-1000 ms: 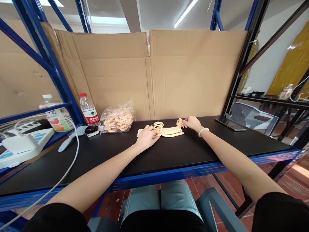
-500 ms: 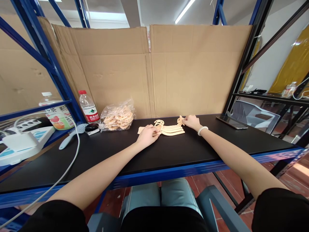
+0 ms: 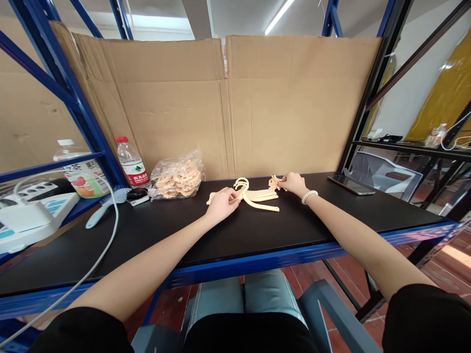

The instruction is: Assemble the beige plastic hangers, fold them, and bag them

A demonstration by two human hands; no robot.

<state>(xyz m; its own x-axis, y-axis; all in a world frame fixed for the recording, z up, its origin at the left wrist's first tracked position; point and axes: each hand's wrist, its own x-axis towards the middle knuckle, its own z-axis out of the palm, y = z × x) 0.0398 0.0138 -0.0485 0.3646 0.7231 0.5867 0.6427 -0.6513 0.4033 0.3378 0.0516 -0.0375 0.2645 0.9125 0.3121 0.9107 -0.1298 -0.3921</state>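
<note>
Several cream plastic hangers [image 3: 261, 195] lie stacked on the black tabletop [image 3: 235, 240], their curved hooks bunched near my left hand. My left hand [image 3: 223, 202] pinches the front hanger [image 3: 259, 206] close to its hook; its right arm is swung away from the stack toward me. Beyond the stack's right end, my right hand [image 3: 293, 183] has its fingers closed on a small cream piece [image 3: 274, 182] with an openwork shape. What that piece is exactly is too small to tell. A white beaded bracelet circles the right wrist.
At the back left stand a clear bag of cream pieces [image 3: 177, 175], a red-capped water bottle [image 3: 133, 164] and a light blue hairbrush [image 3: 106, 207]. A white cable [image 3: 110, 235] crosses the left side. A phone [image 3: 351, 185] lies at the right. Cardboard [image 3: 165, 98] walls the back.
The front hanger's right arm has come away from the stack toward me, in my left hand. My right hand stays at the small cream piece.
</note>
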